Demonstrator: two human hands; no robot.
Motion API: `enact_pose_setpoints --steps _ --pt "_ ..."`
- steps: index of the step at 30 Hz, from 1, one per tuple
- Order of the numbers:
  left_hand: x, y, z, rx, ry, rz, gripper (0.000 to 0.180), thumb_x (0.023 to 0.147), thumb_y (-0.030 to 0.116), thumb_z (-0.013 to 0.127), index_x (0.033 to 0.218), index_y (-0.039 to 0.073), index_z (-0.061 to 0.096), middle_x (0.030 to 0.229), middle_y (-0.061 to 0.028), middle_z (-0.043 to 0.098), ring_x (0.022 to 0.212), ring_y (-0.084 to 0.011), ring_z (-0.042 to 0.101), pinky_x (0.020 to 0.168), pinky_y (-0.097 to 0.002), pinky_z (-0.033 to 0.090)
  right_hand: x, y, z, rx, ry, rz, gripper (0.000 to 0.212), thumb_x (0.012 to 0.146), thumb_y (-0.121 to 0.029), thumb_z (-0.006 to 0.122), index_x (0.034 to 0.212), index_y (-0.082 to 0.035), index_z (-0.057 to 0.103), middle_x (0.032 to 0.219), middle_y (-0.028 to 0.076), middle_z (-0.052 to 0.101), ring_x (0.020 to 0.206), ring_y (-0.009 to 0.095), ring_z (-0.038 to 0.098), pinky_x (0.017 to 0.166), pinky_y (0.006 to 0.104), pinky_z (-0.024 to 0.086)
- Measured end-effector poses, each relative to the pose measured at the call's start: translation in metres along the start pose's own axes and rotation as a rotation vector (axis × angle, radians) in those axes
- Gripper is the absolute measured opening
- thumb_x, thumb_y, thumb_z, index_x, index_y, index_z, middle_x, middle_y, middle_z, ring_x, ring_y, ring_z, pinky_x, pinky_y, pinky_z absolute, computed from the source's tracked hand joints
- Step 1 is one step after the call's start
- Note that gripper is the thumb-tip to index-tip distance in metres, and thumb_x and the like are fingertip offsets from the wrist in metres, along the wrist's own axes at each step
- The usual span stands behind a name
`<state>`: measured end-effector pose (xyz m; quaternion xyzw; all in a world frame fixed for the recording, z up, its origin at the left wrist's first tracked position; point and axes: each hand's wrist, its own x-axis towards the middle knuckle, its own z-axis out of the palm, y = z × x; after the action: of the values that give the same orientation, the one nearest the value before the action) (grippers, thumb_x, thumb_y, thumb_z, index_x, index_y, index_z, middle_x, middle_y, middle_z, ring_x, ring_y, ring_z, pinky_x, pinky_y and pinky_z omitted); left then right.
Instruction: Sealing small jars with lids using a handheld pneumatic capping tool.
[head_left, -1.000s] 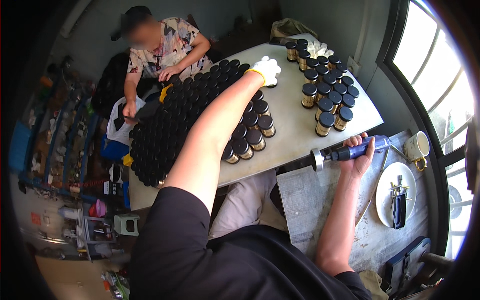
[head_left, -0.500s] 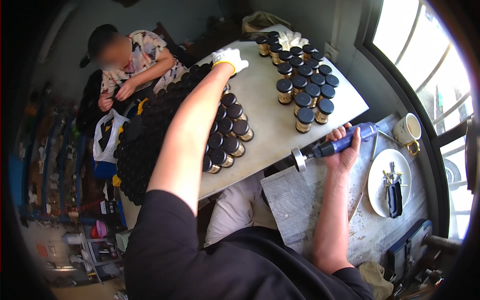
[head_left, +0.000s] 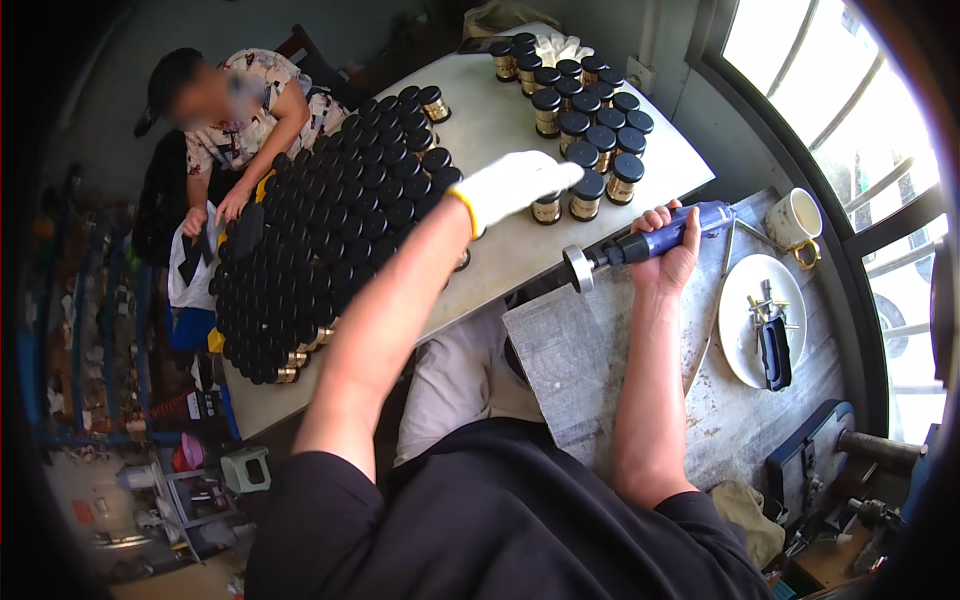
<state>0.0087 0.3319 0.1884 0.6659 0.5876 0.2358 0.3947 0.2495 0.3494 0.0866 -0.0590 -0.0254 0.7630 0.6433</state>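
Note:
My left hand [head_left: 515, 190], in a white glove with a yellow cuff, is over the front left corner of the right-hand jar group. Its fingers close over the top of a small gold jar [head_left: 547, 211], whose lid they mostly hide. Right beside it stands another black-lidded jar [head_left: 587, 196]. My bare right hand [head_left: 667, 255] is wrapped round a blue handheld power driver [head_left: 680, 230]. The tool lies level, its round metal head [head_left: 577, 269] pointing left over the table's front edge.
A dense block of black-lidded jars [head_left: 330, 220] fills the left of the white table [head_left: 490, 270]. A co-worker [head_left: 240, 120] sits behind it. On the grey side bench [head_left: 570, 390] are a white plate [head_left: 735, 340] with metal parts and a mug [head_left: 793, 218]. White gloves [head_left: 562, 50] lie at the back.
My left hand has come from the far edge of the left block toward me and right, and a jar is now under it. My right hand still holds the driver. The view has shifted slightly.

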Motion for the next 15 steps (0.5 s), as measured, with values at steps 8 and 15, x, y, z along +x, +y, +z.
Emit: enact_pose_setpoints --steps 8,15 --pt "-0.063 -0.031 0.098 0.131 0.712 0.116 0.048 0.078 0.031 0.081 0.114 0.004 0.064 0.105 -0.017 0.068 0.1 -0.0352 0.065 0.088 -0.0413 0.052 0.0 -0.003 -0.003 0.067 -0.041 0.013 0.031 0.096 -0.033 0.063 0.106 -0.005 0.052 0.077 0.004 0.049 0.071 0.016 0.05 0.07 0.0307 0.044" --pt "-0.115 0.007 0.079 -0.351 0.259 -0.091 0.029 0.086 0.019 0.077 0.104 0.002 0.062 0.078 0.0002 0.062 0.07 -0.0048 0.057 0.061 -0.0243 0.048 0.005 -0.008 -0.008 0.131 -0.066 0.016 0.033 0.095 -0.035 0.063 0.105 -0.005 0.053 0.077 0.004 0.049 0.07 0.017 0.05 0.07 0.0308 0.044"
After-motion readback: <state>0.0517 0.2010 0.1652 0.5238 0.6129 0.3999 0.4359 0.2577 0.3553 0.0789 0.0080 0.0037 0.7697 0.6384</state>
